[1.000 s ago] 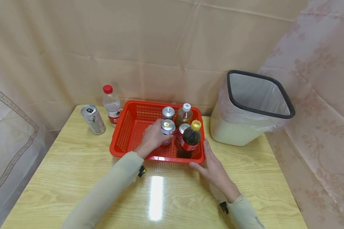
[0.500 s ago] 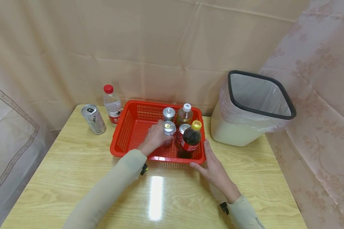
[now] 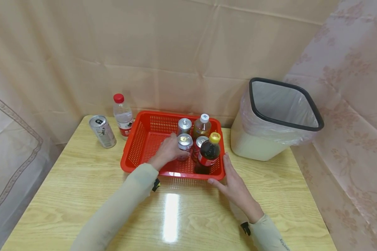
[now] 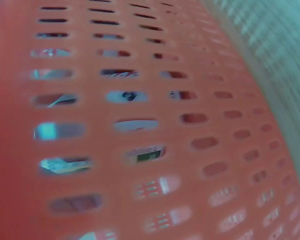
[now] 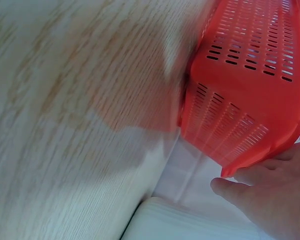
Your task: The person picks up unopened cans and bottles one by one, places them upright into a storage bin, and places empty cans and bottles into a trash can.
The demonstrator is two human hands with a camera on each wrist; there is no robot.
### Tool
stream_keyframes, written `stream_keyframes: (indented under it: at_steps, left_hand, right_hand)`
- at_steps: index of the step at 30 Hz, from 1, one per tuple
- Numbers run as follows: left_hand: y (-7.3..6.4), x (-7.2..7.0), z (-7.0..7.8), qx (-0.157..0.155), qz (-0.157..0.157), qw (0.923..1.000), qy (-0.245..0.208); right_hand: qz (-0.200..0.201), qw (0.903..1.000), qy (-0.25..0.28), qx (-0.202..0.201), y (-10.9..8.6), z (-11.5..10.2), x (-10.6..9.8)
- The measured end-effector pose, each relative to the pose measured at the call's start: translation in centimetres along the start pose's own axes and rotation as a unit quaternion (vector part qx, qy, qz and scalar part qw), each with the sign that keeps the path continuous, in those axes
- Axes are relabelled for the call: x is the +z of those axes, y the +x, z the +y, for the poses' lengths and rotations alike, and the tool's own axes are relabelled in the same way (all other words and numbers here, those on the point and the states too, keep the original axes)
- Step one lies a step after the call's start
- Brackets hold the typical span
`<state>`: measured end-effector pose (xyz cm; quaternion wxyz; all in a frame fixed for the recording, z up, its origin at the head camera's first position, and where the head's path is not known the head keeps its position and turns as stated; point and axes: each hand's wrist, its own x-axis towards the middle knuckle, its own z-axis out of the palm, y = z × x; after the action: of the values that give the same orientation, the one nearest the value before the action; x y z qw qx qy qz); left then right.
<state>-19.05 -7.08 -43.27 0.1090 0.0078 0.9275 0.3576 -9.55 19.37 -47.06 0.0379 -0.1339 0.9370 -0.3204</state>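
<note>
1 pale cylindrical metal can (image 3: 184, 144) stands upright near 3 o'clock from the centre of a red perforated plastic basket (image 3: 136, 148). Of the hands, the left hand (image 3: 168, 150), extended in from 7 o'clock, has its fingers curled round that can. The right hand (image 3: 234, 184), angled from 5 o'clock, lies spread at the basket's 4 o'clock corner, fingers fairly straight along the outer wall, gripping nothing. At 4 o'clock from the can stands a dark, yellow-capped plastic bottle (image 3: 209, 154).

Red basket (image 4: 170, 132) wall fills most of view, rows of slots; printed scraps (image 4: 127, 96) visible through them; pale tabletop (image 4: 277, 65) at right.
</note>
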Motion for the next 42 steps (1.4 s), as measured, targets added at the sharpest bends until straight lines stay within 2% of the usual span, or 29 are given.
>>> stream_keyframes:
  at_steps: [3,7,15,19,23,28,34,39,42]
  left_hand:
    - [-0.3,-0.7,0.0,0.015,-0.003,0.9999,-0.003]
    - [-0.8,-1.8,0.2,0.027,0.013,0.9996,-0.005]
    - [-2.5,-3.8,1.1,0.024,0.034,0.9988,0.024]
    - [-3.2,-4.4,1.3,0.026,0.053,0.9975,0.040]
    - [-3.9,-4.7,1.4,0.049,0.080,0.9945,0.046]
    - [-4.9,-5.2,1.5,0.084,0.124,0.9879,0.040]
    - [-6.2,-6.5,1.1,0.134,0.170,0.9759,0.027]
    - [-7.2,-7.9,-0.2,0.176,0.200,0.9637,0.020]
    - [-7.6,-8.9,-1.2,0.186,0.219,0.9578,0.016]
  right_hand:
    - [0.002,1.0000,-0.001,-0.002,0.0,0.0,0.0]
    - [0.002,1.0000,-0.001,-0.003,0.0,0.0,0.1]
    - [-0.002,0.9999,0.005,0.010,0.0,0.1,0.2]
    - [-0.001,1.0000,0.005,0.007,0.0,0.1,0.2]
    - [0.000,1.0000,0.006,0.005,0.0,0.1,0.2]
    - [0.003,1.0000,0.004,0.001,0.0,0.1,0.2]
    - [0.001,1.0000,0.002,-0.001,0.0,0.1,0.1]
    - [0.003,1.0000,0.001,-0.004,-0.1,0.1,0.1]
    - [0.003,1.0000,0.000,-0.004,-0.1,0.2,0.1]
